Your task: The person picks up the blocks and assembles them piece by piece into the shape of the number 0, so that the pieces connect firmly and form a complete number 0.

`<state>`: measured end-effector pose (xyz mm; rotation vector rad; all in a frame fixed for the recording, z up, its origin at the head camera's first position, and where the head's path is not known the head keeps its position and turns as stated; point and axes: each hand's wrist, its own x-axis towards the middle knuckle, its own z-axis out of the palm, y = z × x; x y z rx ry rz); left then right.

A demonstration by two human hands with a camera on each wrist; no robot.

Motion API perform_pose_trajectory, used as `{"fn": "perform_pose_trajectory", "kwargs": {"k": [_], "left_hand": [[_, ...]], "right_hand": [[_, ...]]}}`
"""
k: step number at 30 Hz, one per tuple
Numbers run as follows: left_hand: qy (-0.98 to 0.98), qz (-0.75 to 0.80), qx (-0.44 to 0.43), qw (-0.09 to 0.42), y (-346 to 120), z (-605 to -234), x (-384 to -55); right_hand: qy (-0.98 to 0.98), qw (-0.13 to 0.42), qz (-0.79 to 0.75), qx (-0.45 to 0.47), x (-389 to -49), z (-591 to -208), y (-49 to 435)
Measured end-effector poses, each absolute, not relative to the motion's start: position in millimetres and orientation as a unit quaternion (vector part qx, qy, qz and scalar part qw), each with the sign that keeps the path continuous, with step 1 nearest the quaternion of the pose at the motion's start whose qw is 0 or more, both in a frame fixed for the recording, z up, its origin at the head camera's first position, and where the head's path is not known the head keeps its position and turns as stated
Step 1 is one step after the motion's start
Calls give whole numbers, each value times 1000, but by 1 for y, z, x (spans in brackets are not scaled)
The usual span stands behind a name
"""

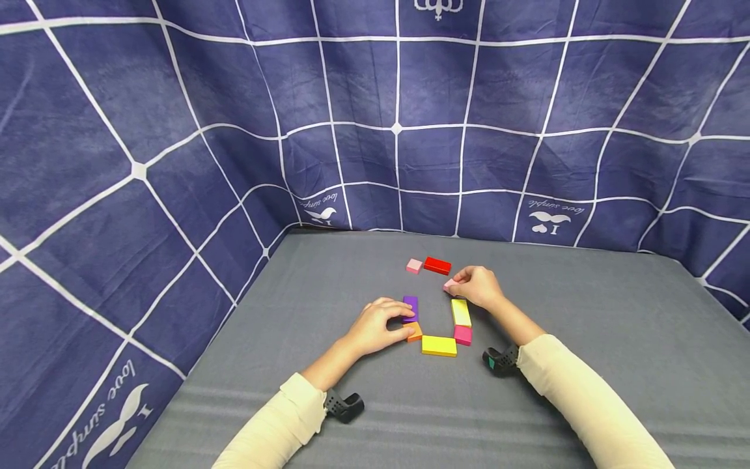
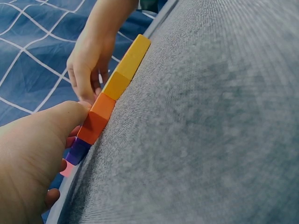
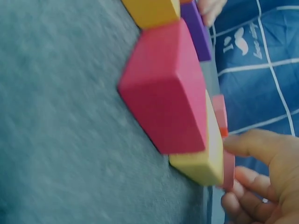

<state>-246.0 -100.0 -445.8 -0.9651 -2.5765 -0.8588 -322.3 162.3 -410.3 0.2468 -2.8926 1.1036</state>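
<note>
My right hand (image 1: pixel 479 287) pinches a small pink block (image 1: pixel 450 285) between thumb and fingertips, just beyond a pale yellow block (image 1: pixel 461 312). Part of that pink block shows past the thumb in the right wrist view. On the other side, my left hand (image 1: pixel 377 326) rests its fingertips on a purple block (image 1: pixel 411 306), its thumb touching an orange block (image 1: pixel 415 333). The left wrist view has the thumb at the orange block's edge. A yellow block (image 1: pixel 439 346) and a magenta block (image 1: pixel 463 335) lie between the hands, nearer to me.
Beyond the hands, a second small pink block (image 1: pixel 414 266) lies beside a red block (image 1: pixel 437 265). Everything sits on a grey cloth-covered table (image 1: pixel 328 273). A blue curtain (image 1: pixel 363 156) with white lines stands behind and at the left. Each wrist wears a dark band.
</note>
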Motion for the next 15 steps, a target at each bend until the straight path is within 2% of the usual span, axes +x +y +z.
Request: {"fn": "perform_pose_trajectory", "kwargs": {"k": [15], "left_hand": [[-888, -285, -334, 137, -100, -448, -248]], "right_hand": [[-949, 19, 312, 42, -312, -409, 152]]}}
